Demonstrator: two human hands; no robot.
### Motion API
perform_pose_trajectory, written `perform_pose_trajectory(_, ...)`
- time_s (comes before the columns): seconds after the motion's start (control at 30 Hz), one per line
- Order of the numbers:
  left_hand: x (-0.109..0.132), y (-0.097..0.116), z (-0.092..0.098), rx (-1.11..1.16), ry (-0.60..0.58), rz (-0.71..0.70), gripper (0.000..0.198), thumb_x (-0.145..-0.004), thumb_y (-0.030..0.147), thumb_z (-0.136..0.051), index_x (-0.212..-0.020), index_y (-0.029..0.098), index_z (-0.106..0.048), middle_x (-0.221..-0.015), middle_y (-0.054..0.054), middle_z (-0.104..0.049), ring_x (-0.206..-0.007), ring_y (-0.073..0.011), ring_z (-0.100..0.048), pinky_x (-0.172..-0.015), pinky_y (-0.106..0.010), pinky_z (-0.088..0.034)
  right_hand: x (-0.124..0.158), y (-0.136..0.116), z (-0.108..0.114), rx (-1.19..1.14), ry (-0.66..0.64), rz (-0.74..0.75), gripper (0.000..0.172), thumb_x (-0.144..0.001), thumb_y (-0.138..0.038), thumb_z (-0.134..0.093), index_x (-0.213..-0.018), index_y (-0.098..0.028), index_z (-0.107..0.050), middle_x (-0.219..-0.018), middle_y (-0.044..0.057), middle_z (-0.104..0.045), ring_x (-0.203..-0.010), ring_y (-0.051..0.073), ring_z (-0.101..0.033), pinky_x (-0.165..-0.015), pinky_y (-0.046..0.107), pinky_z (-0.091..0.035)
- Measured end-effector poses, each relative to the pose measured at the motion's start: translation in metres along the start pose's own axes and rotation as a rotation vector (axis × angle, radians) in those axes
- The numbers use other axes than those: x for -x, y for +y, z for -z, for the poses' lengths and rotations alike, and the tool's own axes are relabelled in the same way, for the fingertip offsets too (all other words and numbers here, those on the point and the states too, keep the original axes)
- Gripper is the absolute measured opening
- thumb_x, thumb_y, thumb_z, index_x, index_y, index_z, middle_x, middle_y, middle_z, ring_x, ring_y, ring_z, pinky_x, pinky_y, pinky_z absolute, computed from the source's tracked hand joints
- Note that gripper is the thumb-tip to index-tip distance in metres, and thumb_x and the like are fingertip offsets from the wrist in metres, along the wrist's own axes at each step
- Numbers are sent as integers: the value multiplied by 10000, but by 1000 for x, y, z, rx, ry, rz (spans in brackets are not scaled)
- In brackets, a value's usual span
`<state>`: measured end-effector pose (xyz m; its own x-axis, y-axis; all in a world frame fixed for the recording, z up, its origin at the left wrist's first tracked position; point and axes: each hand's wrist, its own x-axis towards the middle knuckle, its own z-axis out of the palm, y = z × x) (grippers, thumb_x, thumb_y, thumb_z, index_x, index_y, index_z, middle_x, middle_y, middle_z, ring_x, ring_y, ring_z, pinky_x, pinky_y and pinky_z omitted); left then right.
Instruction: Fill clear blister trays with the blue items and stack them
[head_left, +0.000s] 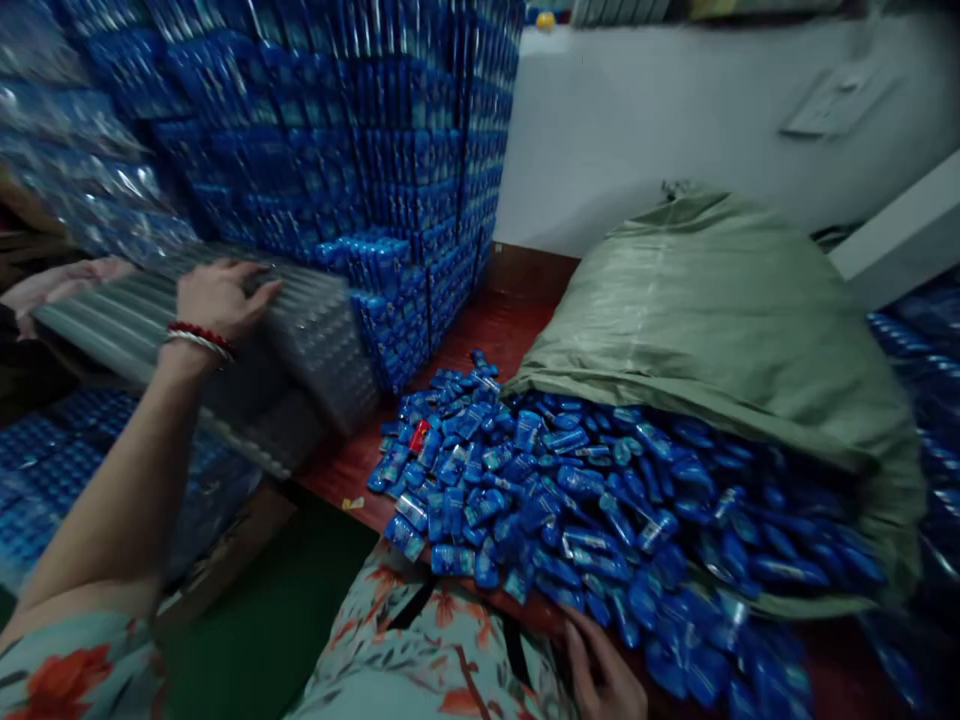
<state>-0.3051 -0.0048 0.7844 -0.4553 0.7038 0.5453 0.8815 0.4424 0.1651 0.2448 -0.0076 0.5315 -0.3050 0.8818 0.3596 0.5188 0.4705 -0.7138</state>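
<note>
My left hand (221, 298) lies on top of a stack of clear ribbed plastic trays (322, 320), thumb apart from the fingers. A red and a white bracelet circle that wrist. My right hand (606, 668) is low in the view by the red table's front edge, fingers stretched out and slightly apart, with nothing visible in them. Just beyond it spreads a heap of small blue wrapped packs (517, 490), with one red pack (419, 436) among them. They spill from the mouth of a large green woven sack (720, 310).
Tall stacks of blue packs in clear trays (300, 130) rise behind the left hand. More filled trays (52, 470) stand low at the left. A white wall (645, 110) stands behind the sack. A yellow scrap (352, 504) lies by the table edge.
</note>
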Motion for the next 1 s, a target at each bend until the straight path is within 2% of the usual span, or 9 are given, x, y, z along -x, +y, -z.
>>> perform_pose_trajectory(0.17, -7, 14, 12, -209, -106, 47, 870, -842, 573, -100, -1156, -166, -436, -1197, -190, -485, -1198, -405, -371, -820, -571, -199, -14, -13, -16, 52, -122, 284, 278, -882, -180, -456, -1105, -235, -613, -937, 42, -691, -843, 166, -668, -741, 260, -562)
perform_pose_trajectory(0.3, 44, 42, 10, -51, 143, -110, 599, -935, 355, -115, -1290, -90, -300, -1302, -180, -388, -1285, -381, -280, -847, -624, -148, -31, -26, -37, 203, -229, 593, 418, -866, -169, -467, -1273, -254, -512, -1092, 67, -639, -1061, 200, -581, -943, 386, -473)
perform_pose_trajectory(0.37, 102, 64, -12, 180, 225, -237, 483, -921, 282, -413, -1374, 156, -304, -1363, -93, -403, -1303, -273, -347, -991, -534, -269, -38, -32, -54, 280, -249, 671, 454, -859, -235, -508, -1311, -259, -476, -1219, 82, -579, -1197, 245, -481, -1052, 500, -337)
perform_pose_trajectory(0.4, 136, 75, -29, 290, 203, -366, 556, -871, 250, -524, -1377, 274, -294, -1353, -51, -434, -1278, -236, -396, -1007, -475, -333, -40, -34, -64, 300, -250, 692, 470, -853, -279, -531, -1318, -262, -468, -1267, 86, -547, -1245, 265, -429, -1079, 549, -259)
perform_pose_trajectory(0.43, 171, 85, -49, 353, 64, -474, 669, -826, 268, -596, -1393, 340, -247, -1379, -40, -418, -1270, -230, -412, -1020, -452, -355, -42, -36, -73, 309, -253, 712, 488, -845, -324, -550, -1322, -267, -463, -1300, 86, -522, -1277, 279, -386, -1090, 585, -190)
perform_pose_trajectory(0.5, 236, 99, -93, 355, -206, -497, 930, -738, 519, -644, -1450, 285, -94, -1500, -143, -202, -1348, -333, -272, -1069, -544, -259, -44, -38, -91, 305, -253, 765, 514, -832, -391, -564, -1322, -276, -459, -1326, 77, -501, -1310, 288, -331, -1087, 627, -95)
perform_pose_trajectory(0.63, 312, 101, -163, 220, -341, -285, 1223, -618, 749, -568, -1447, 162, 112, -1493, -262, 94, -1359, -474, 11, -1001, -706, -76, -49, -37, -112, 296, -229, 856, 482, -834, -418, -554, -1293, -289, -483, -1295, 55, -532, -1335, 267, -282, -1068, 659, -34)
perform_pose_trajectory(0.77, 319, 98, -186, 189, -385, -263, 1204, -629, 741, -564, -1448, 168, 106, -1493, -257, 98, -1354, -474, 64, -983, -715, -29, -53, -35, -112, 342, -204, 898, 416, -836, -458, -543, -1231, -332, -532, -1295, 20, -534, -1351, 243, -243, -1080, 634, -9)
perform_pose_trajectory(1.0, 314, 101, -186, 250, -364, -310, 1172, -634, 750, -546, -1459, 147, 28, -1502, -245, 56, -1361, -467, 35, -986, -715, -20, -38, -13, -77, 417, -115, 815, 373, -812, -445, -602, -1176, -375, -561, -1269, -7, -544, -1331, 222, -288, -1083, 629, -60)
